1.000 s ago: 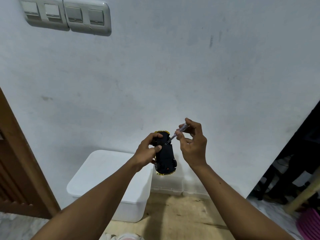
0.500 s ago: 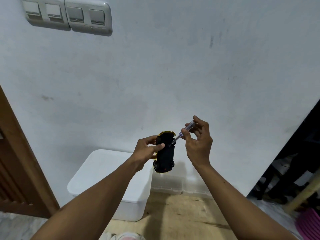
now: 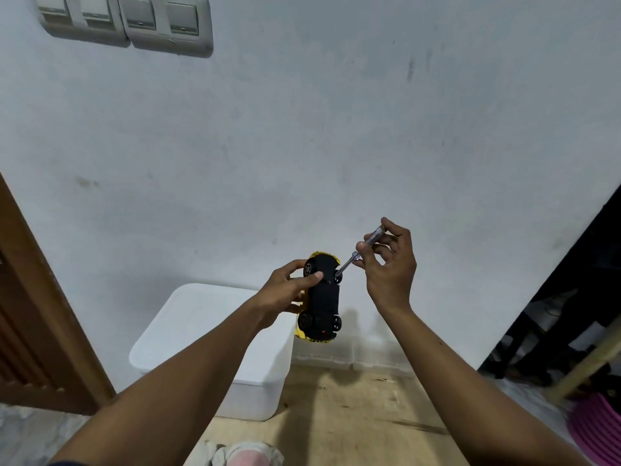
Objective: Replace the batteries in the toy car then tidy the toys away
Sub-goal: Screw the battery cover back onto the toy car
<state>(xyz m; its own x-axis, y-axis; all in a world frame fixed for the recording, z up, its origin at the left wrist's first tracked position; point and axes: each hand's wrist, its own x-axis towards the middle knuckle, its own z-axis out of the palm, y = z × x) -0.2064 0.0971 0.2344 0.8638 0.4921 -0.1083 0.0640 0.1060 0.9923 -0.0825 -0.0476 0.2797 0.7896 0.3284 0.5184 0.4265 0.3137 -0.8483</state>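
A yellow toy car (image 3: 322, 297) is held upside down in the air, its black underside and wheels facing me. My left hand (image 3: 285, 294) grips it from the left, thumb across the underside near the far wheels. My right hand (image 3: 389, 264) pinches a small clear-handled screwdriver (image 3: 361, 250) between fingers and thumb. The screwdriver's tip rests on the car's underside near the far end. No batteries are visible.
A closed white plastic box (image 3: 218, 338) stands on the floor against the white wall (image 3: 302, 146), below my left arm. A wooden door frame (image 3: 40, 297) is at left, dark furniture (image 3: 571, 314) at right, a pink item (image 3: 601, 428) at lower right. Light switches (image 3: 127, 18) are high on the wall.
Both hands and the car have lifted slightly and shifted right. The car now shows more of its underside, and the screwdriver stays on it with the right hand raised a little.
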